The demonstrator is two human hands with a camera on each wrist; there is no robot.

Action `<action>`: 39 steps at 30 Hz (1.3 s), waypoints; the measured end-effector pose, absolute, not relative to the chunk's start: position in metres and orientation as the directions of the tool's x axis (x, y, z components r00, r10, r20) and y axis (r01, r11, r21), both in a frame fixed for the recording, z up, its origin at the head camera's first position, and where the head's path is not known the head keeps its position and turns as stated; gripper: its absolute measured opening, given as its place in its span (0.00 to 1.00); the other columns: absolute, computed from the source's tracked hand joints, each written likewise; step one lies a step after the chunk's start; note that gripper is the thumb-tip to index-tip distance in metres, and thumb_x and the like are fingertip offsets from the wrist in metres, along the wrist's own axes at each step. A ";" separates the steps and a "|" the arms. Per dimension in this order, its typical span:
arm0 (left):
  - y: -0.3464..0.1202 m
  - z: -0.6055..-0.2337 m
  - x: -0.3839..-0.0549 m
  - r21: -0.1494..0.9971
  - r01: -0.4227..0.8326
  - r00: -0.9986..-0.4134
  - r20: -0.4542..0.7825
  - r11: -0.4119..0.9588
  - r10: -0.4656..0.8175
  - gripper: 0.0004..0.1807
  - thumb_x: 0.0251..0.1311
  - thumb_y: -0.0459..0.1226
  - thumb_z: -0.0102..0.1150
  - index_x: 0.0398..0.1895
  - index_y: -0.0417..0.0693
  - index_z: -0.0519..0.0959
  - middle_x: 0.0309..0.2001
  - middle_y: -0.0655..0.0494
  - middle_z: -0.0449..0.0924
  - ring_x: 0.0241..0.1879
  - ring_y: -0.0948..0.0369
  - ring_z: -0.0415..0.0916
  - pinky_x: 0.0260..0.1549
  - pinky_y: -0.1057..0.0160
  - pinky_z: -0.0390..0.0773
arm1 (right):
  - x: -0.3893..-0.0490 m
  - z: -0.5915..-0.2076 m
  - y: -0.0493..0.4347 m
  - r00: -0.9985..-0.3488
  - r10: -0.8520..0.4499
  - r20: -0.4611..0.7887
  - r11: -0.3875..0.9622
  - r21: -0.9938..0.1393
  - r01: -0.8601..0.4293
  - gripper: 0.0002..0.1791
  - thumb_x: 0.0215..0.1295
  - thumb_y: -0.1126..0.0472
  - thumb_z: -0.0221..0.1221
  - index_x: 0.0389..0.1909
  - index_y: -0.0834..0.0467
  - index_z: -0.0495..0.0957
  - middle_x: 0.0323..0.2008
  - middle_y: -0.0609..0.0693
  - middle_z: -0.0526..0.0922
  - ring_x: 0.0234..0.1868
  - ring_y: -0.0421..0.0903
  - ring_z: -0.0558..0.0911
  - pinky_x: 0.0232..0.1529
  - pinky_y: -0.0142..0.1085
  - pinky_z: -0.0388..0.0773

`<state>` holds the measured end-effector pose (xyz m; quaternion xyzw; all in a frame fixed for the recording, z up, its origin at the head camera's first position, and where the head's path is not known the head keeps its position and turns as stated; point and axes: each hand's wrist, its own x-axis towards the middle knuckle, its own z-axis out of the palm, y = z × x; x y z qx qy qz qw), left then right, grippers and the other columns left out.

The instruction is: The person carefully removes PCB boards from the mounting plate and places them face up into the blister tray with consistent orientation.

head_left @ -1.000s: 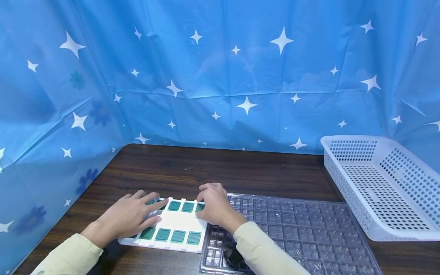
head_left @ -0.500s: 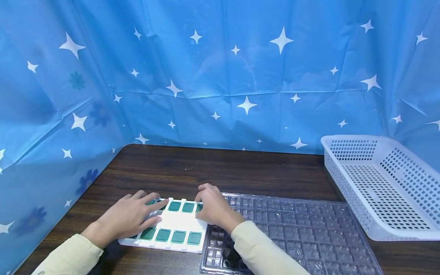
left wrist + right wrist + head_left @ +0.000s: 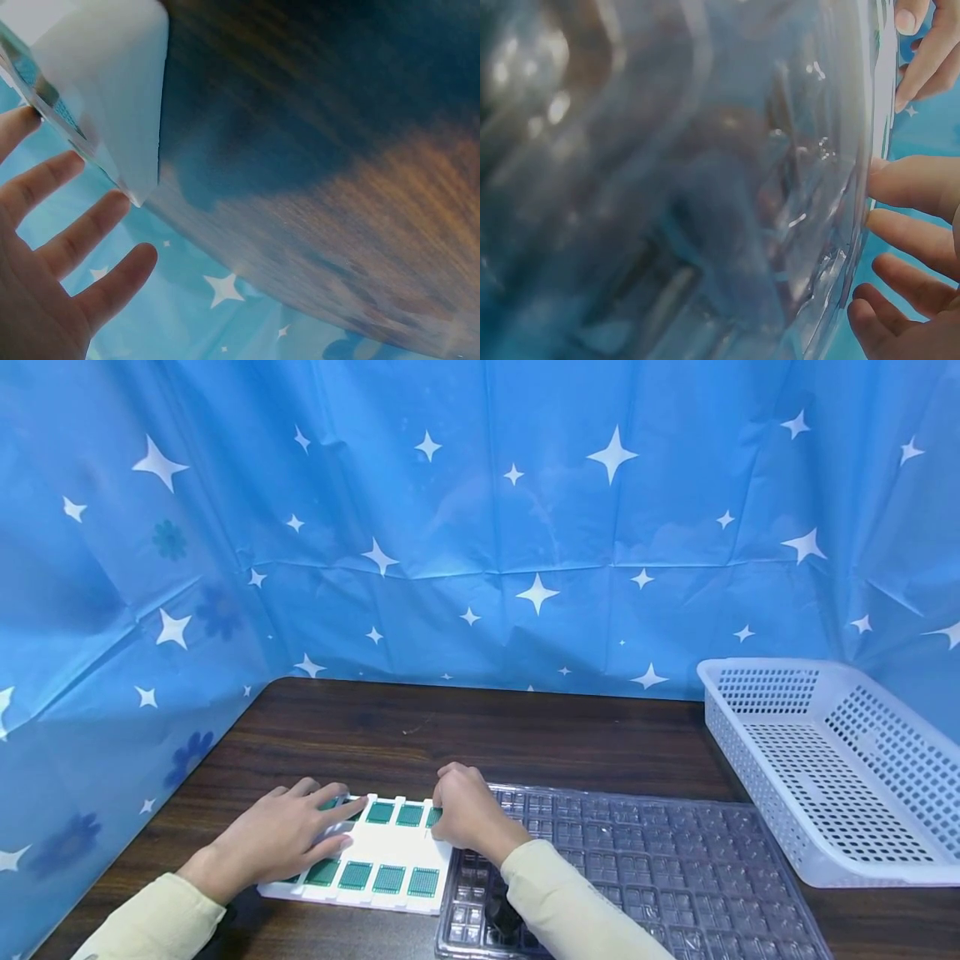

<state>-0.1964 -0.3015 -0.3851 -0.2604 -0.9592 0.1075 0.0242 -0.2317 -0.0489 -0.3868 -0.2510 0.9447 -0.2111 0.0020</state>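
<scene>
A white slotted holder [image 3: 390, 842] lies on the table with two rows of green perforated circuit boards [image 3: 388, 879]. My left hand [image 3: 273, 837] rests across its left end with fingers spread, covering part of some boards. At the rear right corner, the thumb and forefinger of my right hand [image 3: 472, 810] pinch a green circuit board [image 3: 433, 816], mostly hidden behind the hand. The left wrist view shows the left fingers [image 3: 90, 225] beside the holder's edge [image 3: 127, 97]. In the right wrist view, the right thumb and forefinger meet at the holder's edge, other fingers [image 3: 915, 281] bent.
Right of the holder, a clear plastic tray [image 3: 645, 860] with many small compartments lies under the right forearm. A black object [image 3: 501, 914] sits at its near left. A white perforated basket [image 3: 810, 852] stands at the far right. Blue star-patterned curtain [image 3: 480, 527] surrounds the table.
My right hand has shifted only slightly at the holder's right end. The left hand has stayed in place; the whole view has tilted a little.
</scene>
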 end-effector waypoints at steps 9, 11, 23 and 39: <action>-0.301 -0.384 -0.196 -0.215 0.488 -0.868 -0.019 0.846 0.496 0.30 0.67 0.62 0.45 0.66 0.62 0.73 0.61 0.51 0.77 0.54 0.47 0.77 0.46 0.39 0.79 | -0.230 -0.387 -0.048 -0.882 -0.461 0.098 0.784 -0.420 -0.457 0.21 0.45 0.66 0.70 0.04 0.55 0.70 0.56 0.51 0.82 0.63 0.55 0.75 0.65 0.48 0.71; -0.302 -0.385 -0.196 -0.213 0.492 -0.865 -0.015 0.844 0.501 0.30 0.67 0.63 0.44 0.66 0.62 0.73 0.61 0.51 0.77 0.54 0.47 0.77 0.46 0.39 0.79 | -0.229 -0.387 -0.047 -0.884 -0.459 0.088 0.781 -0.434 -0.448 0.22 0.46 0.65 0.70 0.04 0.54 0.69 0.60 0.53 0.80 0.62 0.57 0.75 0.63 0.50 0.72; -0.303 -0.386 -0.198 -0.229 0.494 -0.862 -0.005 0.839 0.506 0.30 0.67 0.63 0.45 0.67 0.63 0.72 0.60 0.51 0.77 0.54 0.47 0.77 0.46 0.40 0.80 | -0.229 -0.388 -0.046 -0.888 -0.445 0.118 0.775 -0.445 -0.448 0.06 0.46 0.65 0.70 0.28 0.58 0.88 0.59 0.53 0.80 0.61 0.59 0.74 0.63 0.53 0.70; -0.303 -0.387 -0.199 -0.228 0.491 -0.864 -0.006 0.841 0.503 0.30 0.67 0.63 0.44 0.67 0.63 0.72 0.61 0.51 0.76 0.54 0.47 0.77 0.46 0.38 0.79 | -0.232 -0.393 -0.044 -0.874 -0.448 0.189 0.779 -0.398 -0.485 0.04 0.45 0.59 0.70 0.24 0.53 0.88 0.56 0.50 0.82 0.61 0.55 0.74 0.64 0.54 0.69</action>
